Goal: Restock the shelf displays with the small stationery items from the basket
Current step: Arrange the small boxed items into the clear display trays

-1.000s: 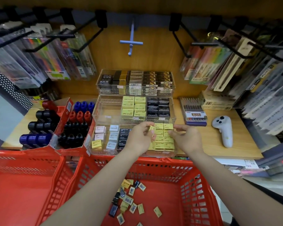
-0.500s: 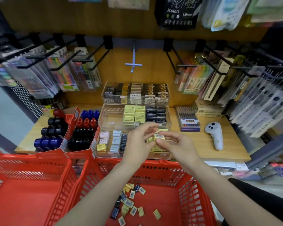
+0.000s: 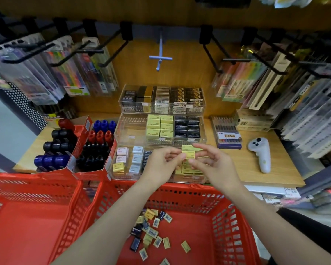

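Both hands hover over the front clear acrylic tray [image 3: 122, 176] on the shelf. My left hand [image 3: 161, 165] and my right hand [image 3: 212, 165] pinch one small yellow box [image 3: 189, 154] between their fingertips, above a row of like yellow boxes [image 3: 191, 171] in the tray. A second yellow box [image 3: 187, 147] shows just above it, by my right fingertips. The red basket [image 3: 180, 190] below holds several loose small yellow and black boxes [image 3: 153, 232] on its floor.
Behind stand two more clear tiered trays [image 3: 134, 119] of yellow and black boxes. Red cartons of ink bottles [image 3: 92, 148] sit left, a pen box [image 3: 227, 132] and a white controller [image 3: 260, 153] right. A second red basket [image 3: 27, 217] is at the left. Hooks with hanging packs overhang.
My hands came together and lifted slightly off the tray; now both pinch one yellow box. The camera view tilted up, then back down a little.
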